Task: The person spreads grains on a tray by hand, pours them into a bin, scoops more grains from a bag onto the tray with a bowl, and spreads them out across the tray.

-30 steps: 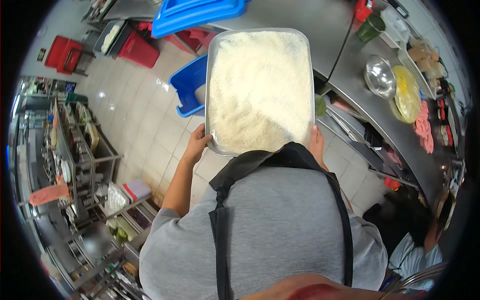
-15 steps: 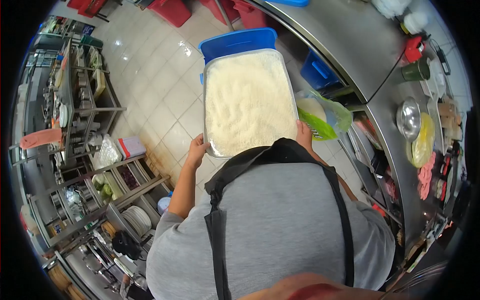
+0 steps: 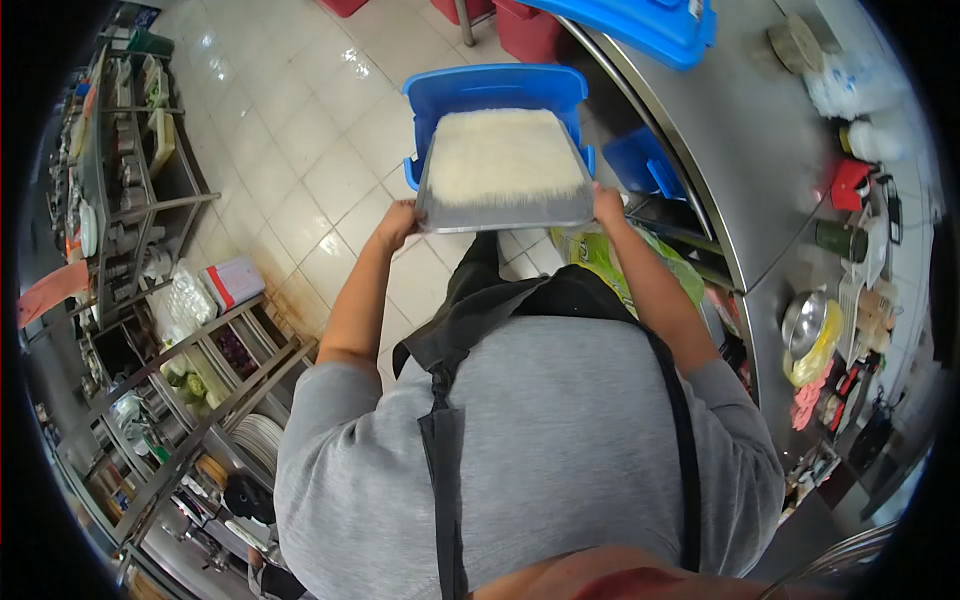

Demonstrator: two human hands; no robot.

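A rectangular metal tray (image 3: 505, 217) is held out in front of me, tilted with its far end down over a blue plastic bin (image 3: 495, 82). Pale, coarse white crumbs or grains (image 3: 508, 160) lie heaped toward the tray's far side, and bare metal shows along the near edge. My left hand (image 3: 401, 222) grips the tray's near left corner. At the near right corner, my right hand (image 3: 608, 204) is closed on the rim. The far edge of the tray sits inside the bin's opening, so the bin's contents are hidden.
A steel counter (image 3: 690, 130) runs along the right, with a blue lid (image 3: 650, 25) and a metal bowl (image 3: 804, 325) on it. A green-and-clear plastic bag (image 3: 660, 265) is beside my right forearm. Metal racks (image 3: 150, 200) with dishes stand left. Red bins (image 3: 530, 35) are beyond.
The tray has tipped away from me, and the crumbs have slid toward its far end, baring the near metal. More of the blue bin and the lid on the counter now shows.
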